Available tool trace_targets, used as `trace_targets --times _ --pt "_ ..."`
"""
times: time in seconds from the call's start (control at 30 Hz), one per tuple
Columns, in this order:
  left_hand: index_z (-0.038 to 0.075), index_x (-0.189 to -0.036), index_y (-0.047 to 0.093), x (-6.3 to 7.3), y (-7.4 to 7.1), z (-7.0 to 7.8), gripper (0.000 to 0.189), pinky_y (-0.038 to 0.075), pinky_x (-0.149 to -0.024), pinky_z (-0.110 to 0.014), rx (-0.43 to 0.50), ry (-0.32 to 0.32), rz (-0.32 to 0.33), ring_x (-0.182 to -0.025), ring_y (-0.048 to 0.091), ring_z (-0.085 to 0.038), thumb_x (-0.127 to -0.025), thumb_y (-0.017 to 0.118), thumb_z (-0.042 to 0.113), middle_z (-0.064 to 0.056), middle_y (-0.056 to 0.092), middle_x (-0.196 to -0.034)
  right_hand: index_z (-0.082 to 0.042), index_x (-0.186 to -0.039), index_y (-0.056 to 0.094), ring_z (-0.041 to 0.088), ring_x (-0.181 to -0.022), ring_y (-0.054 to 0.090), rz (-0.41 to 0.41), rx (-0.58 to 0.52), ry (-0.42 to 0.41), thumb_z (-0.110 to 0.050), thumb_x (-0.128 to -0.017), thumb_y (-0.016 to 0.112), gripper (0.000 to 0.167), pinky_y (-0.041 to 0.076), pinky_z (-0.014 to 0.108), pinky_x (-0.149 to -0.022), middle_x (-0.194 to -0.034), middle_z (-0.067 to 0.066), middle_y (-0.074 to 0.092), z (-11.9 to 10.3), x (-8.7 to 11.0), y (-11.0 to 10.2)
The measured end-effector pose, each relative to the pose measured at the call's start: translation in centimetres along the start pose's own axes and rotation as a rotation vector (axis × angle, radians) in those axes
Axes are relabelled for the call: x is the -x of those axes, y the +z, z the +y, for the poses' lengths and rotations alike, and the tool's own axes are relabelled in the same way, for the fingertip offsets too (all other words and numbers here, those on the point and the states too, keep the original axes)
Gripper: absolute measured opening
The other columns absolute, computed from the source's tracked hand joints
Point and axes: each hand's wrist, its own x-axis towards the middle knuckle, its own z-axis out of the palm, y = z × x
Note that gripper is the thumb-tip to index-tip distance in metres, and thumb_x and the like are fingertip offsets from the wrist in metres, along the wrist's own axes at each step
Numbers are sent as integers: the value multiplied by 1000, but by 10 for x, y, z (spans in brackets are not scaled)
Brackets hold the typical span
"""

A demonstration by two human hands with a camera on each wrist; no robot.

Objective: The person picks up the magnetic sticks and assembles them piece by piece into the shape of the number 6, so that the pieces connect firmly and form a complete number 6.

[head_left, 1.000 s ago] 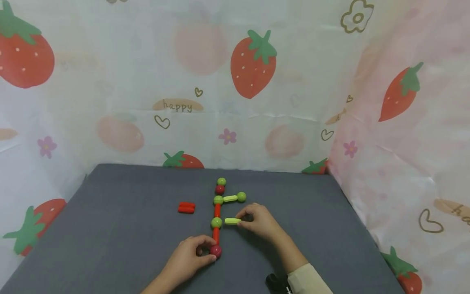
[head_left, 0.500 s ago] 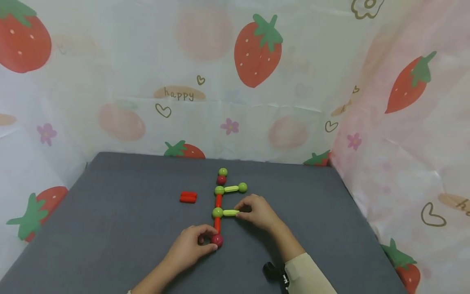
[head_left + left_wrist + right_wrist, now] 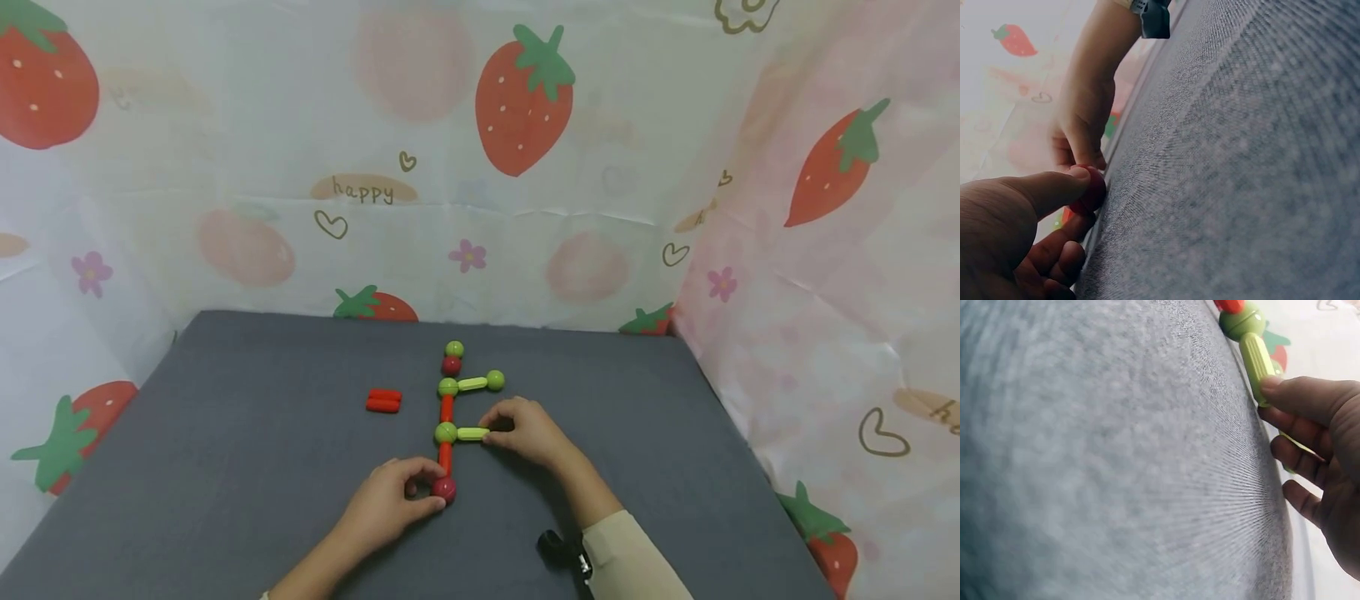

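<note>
A chain of balls and rods lies on the dark grey table. At its near end, my left hand (image 3: 390, 500) pinches a dark red ball (image 3: 1092, 190) between thumb and fingers. A red rod (image 3: 446, 460) runs from that ball to a green ball (image 3: 446, 432), and another red rod (image 3: 447, 408) leads on to a second green ball (image 3: 447, 387). My right hand (image 3: 528, 432) pinches the outer end of a ribbed yellow-green rod (image 3: 1256, 362), whose other end meets the middle green ball. Farther up, a similar yellow-green rod (image 3: 472, 384) reaches right to a green ball (image 3: 496, 380).
Two loose red rods (image 3: 384, 401) lie side by side left of the chain. A dark red ball (image 3: 452, 366) and a green ball (image 3: 454, 349) top the chain. Strawberry-print cloth (image 3: 525, 250) walls the table's back and sides. A black device sits at the right wrist (image 3: 555, 548).
My right hand has moved the yellow-green rod left, closing the gap to the middle green ball. My left hand keeps its hold on the red ball. The head view has tilted slightly down.
</note>
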Motion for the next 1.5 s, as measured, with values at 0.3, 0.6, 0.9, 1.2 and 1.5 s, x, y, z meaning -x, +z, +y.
trace_targets --times 0.3,0.6,0.9,1.2,1.5 --pt "37 -107 73 -1 0 -2 29 42 -67 -27 -6 -5 9 -80 52 -11 -82 86 39 16 65 -92 -21 -106 78 9 -95 62 -72 8 -5 -23 -90 81 16 52 33 -84 -100 -11 73 -4 -7 -9" --pt "37 -106 73 0 0 -2 29 41 -66 -27 -9 19 19 -78 50 -10 -81 87 40 18 66 -91 -17 -108 77 9 -90 65 -132 -18 13 -19 -92 78 16 54 32 -79 -100 -9 73 -16 -17 -25" --pt "37 -107 73 2 -1 -3 29 42 -68 -26 5 25 20 -79 51 -10 -81 86 40 20 68 -94 -12 -112 76 10 -92 65 -115 25 -36 -19 -94 76 19 55 35 -82 -101 -9 72 -37 -34 -35" --pt "37 -107 74 3 0 -5 29 42 -67 -27 13 34 10 -79 51 -9 -81 86 40 19 68 -94 -12 -114 76 16 -96 63 -101 21 -75 -21 -96 74 20 53 38 -85 -102 -8 71 -63 -55 -34" --pt "37 -107 74 3 -1 -6 29 42 -65 -27 26 43 15 -77 51 -9 -81 85 42 19 67 -94 -23 -114 75 12 -93 63 -86 -21 -90 -26 -98 72 16 53 31 -81 -104 -11 70 -73 -77 -20"
